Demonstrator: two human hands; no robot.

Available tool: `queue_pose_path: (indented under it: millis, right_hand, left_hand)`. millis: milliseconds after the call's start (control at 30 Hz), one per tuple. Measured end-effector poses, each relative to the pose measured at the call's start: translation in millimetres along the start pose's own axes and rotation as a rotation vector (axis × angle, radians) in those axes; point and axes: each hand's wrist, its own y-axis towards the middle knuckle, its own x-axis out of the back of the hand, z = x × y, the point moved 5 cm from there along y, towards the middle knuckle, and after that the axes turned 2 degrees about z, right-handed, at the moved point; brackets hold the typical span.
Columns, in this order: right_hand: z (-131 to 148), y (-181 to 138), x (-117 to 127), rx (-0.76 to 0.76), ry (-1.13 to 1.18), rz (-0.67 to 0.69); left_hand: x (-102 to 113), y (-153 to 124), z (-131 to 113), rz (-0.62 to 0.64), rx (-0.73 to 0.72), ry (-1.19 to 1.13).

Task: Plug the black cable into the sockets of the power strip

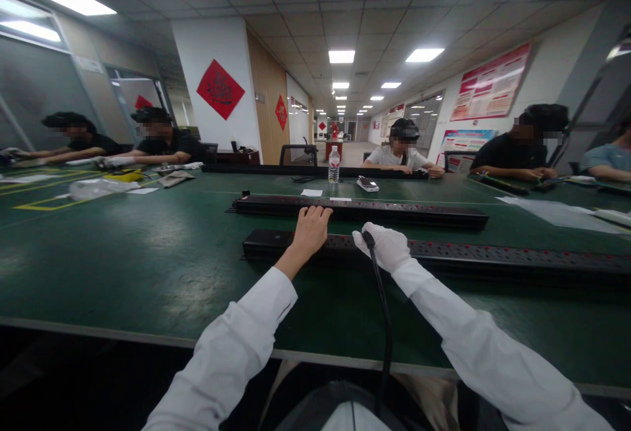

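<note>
Two long black power strips lie across the green table in front of me. The near power strip [473, 257] has a row of red dots and socket openings along its top; the far power strip [424, 213] lies parallel behind it. My bare left hand [313, 226] hovers or rests over the near strip, fingers loosely bent and slightly apart, their tips overlapping the far strip; contact is unclear. My white-gloved right hand [387, 245] is closed around the plug end of a black power cord [383, 306], just above the near strip. The cord runs down toward my lap.
A water bottle [334, 165], a small white-and-dark device [367, 184] and white paper [311, 192] sit beyond the strips. Another long black strip [276, 169] lies at the back. Clear plastic [101, 188] is at left, a translucent sheet [557, 214] at right. Several people sit around the table.
</note>
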Motion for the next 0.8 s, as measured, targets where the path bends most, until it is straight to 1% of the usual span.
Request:
queue_pose_path:
  millis: [300, 567, 800]
  right_hand:
    - [-1.0, 0.2, -0.7, 0.012, 0.011, -0.011]
    - [-1.6, 0.6, -1.7, 0.000, -0.003, -0.017]
    - [-2.8, 0.9, -3.1, 0.009, 0.017, -0.044]
  left_hand:
    - [-1.7, 0.1, -0.3, -0.007, -0.001, -0.003]
    - [-0.9, 0.3, -0.4, 0.016, 0.010, 0.005]
    - [-1.7, -0.3, -0.3, -0.022, -0.007, 0.001]
